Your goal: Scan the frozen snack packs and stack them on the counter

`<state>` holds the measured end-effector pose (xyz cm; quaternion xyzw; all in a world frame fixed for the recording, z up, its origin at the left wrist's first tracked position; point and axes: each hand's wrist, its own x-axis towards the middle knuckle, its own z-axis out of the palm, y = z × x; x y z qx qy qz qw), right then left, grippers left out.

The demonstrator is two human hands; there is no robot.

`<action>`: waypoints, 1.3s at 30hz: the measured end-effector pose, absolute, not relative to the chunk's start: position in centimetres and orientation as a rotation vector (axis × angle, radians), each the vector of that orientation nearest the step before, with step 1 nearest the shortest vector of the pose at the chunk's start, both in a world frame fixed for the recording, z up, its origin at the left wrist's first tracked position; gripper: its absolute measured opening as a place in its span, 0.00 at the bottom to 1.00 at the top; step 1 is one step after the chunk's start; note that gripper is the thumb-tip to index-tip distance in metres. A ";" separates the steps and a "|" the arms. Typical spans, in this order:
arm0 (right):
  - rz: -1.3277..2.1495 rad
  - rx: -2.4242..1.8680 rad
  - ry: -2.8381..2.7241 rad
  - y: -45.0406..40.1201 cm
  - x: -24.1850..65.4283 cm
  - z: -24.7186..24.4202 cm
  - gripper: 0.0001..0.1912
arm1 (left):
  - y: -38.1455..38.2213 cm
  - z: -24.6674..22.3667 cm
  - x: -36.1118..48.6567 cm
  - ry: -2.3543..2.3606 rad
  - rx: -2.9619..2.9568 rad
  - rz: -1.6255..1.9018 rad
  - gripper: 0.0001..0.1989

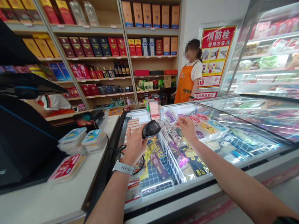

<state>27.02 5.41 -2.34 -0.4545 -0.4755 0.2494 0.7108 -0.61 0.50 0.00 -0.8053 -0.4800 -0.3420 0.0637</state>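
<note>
At the far left a black terminal [21, 137] stands on a pale worktop [91, 177]. Right of it, on the same worktop, lie two stacks of flat clear packs with blue labels [93, 138] and, nearer the front, a flat pack with a red label [65, 168]. Behind the terminal, part of a person in a white sleeve [56, 102] shows.

Next comes the left hand [135, 143], with a grey strap [123, 168] on its wrist, above the left side of a glass-topped freezer [177, 199]. Its fingers seem clamped on the handle of a black scanner [151, 129], though the hand hides that part. Below, inside the freezer, a white wire basket [171, 158] holds wrapped goods.

Just beyond the scanner's right side, the purple-labelled pack [171, 116] is in the air, its right edge pinched between the fingers of the right hand [188, 127]. Further right, red-, yellow- and blue-labelled packs [207, 127] lie on the freezer's glass. Behind the freezer stands a co-worker in an orange apron [185, 82], beside a red poster [218, 56].
</note>
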 end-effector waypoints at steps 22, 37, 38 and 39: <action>0.587 -0.991 -1.074 5.6 26.7 -2.4 0.26 | 0.5 0.1 -0.6 -1.423 -2.422 -1.003 0.30; 0.604 -0.955 -1.102 5.7 26.9 -2.9 0.24 | 0.4 0.3 -0.6 -1.417 -2.401 -1.014 0.29; 0.605 -0.958 -1.105 5.7 26.8 -2.8 0.24 | 0.4 0.3 -0.5 -1.417 -2.398 -1.013 0.29; 0.607 -0.962 -1.107 5.6 26.8 -2.8 0.24 | 0.4 0.3 -0.5 -1.417 -2.396 -1.012 0.29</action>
